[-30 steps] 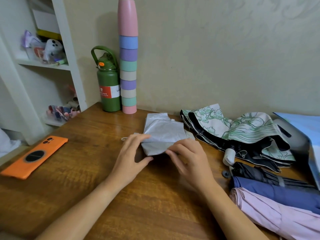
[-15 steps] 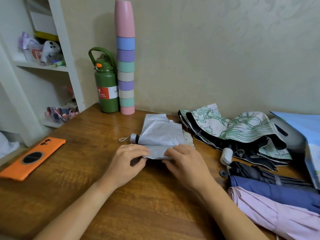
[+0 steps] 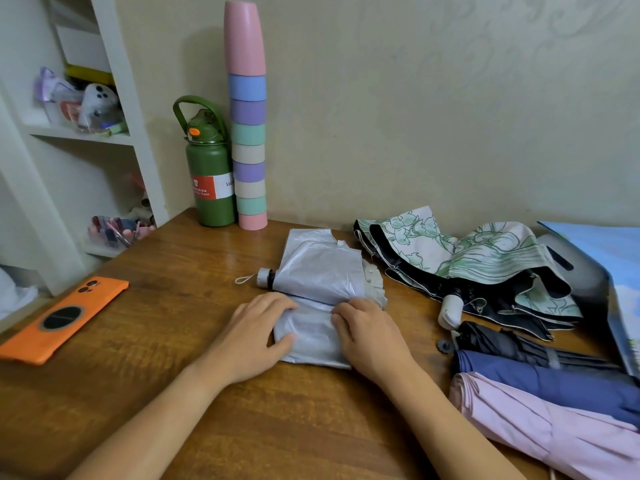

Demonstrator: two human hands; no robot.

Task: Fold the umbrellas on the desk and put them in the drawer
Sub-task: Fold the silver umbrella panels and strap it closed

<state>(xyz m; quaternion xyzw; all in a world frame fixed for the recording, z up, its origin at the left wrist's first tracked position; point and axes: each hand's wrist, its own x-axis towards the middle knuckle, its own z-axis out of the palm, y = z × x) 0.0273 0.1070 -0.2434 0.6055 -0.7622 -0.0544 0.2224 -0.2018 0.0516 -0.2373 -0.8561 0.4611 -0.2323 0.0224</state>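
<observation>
A silver-grey folding umbrella [image 3: 320, 271] lies across the middle of the wooden desk [image 3: 166, 341], its grey handle with a wrist loop [image 3: 263, 278] pointing left. My left hand [image 3: 254, 332] grips the left edge of the near fabric flap, thumb under it. My right hand [image 3: 367, 336] holds the flap's right side with curled fingers. To the right lie a white-and-green printed umbrella with black lining [image 3: 485, 268], a black one [image 3: 512, 344], a navy one [image 3: 554, 382] and a pink one [image 3: 554, 431]. No drawer is in view.
A green flask [image 3: 209, 174] and a tall stack of pastel cups [image 3: 247, 133] stand against the back wall. An orange phone [image 3: 64, 318] lies at the desk's left edge. White shelves [image 3: 79, 133] with small items rise at the left. A blue sheet [image 3: 609, 251] lies far right.
Both hands have drawn a fabric flap of the silver umbrella toward me and laid it flat on the desk. The handle, earlier hidden behind my left hand, now shows.
</observation>
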